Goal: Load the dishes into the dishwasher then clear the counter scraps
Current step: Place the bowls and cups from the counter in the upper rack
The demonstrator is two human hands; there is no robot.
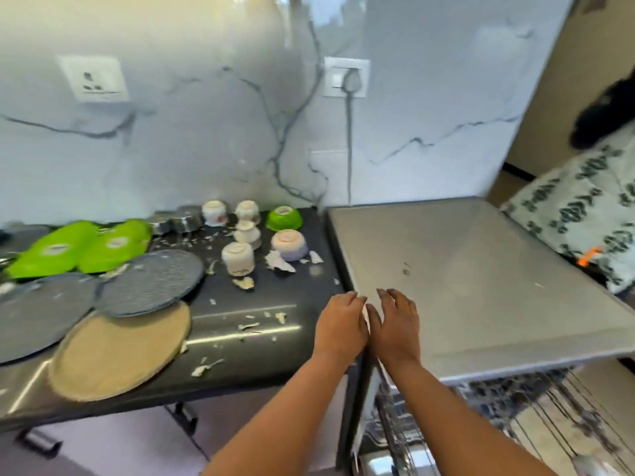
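My left hand and my right hand lie side by side, fingers relaxed and holding nothing, at the seam between the black counter and the grey dishwasher top. On the counter to the left sit two grey plates, a tan plate, two green plates, upturned white cups, a green bowl and a pale bowl. White scraps are scattered over the counter. A wire dishwasher rack shows below the top.
Steel items stand by the marble wall. A cord hangs from a wall socket down behind the dishwasher. Another person in a patterned garment stands at the right edge. Drawer handles sit under the counter.
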